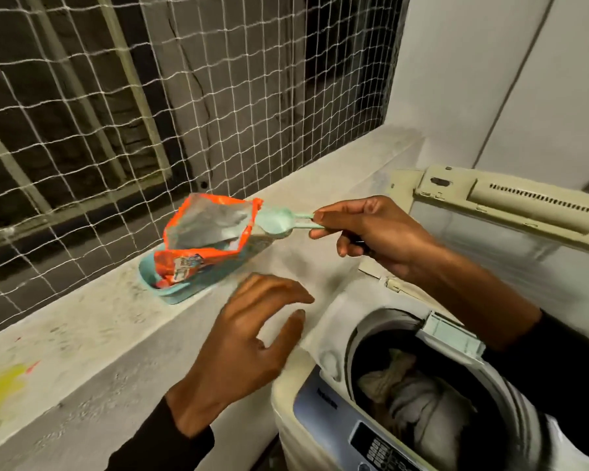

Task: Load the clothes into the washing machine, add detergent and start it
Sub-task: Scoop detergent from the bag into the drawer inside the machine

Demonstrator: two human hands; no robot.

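An orange detergent packet (204, 229) stands open in a teal plastic box (181, 290) on the concrete ledge. My right hand (371, 232) pinches the handle of a mint-green scoop (279, 223) filled with white powder, held level just right of the packet's mouth. My left hand (252, 345) hovers open, fingers spread, over the ledge in front of the box, holding nothing. The top-loading washing machine (320, 365) sits at the lower right with its lid (510, 212) raised. Pale clothes (418, 399) lie in the drum.
White netting over a metal window grille (116, 113) backs the ledge (82, 351). The machine's control panel (381, 447) faces me at the bottom. A white wall (524, 79) rises behind the lid. Yellow paint stains (4, 385) mark the ledge's left end.
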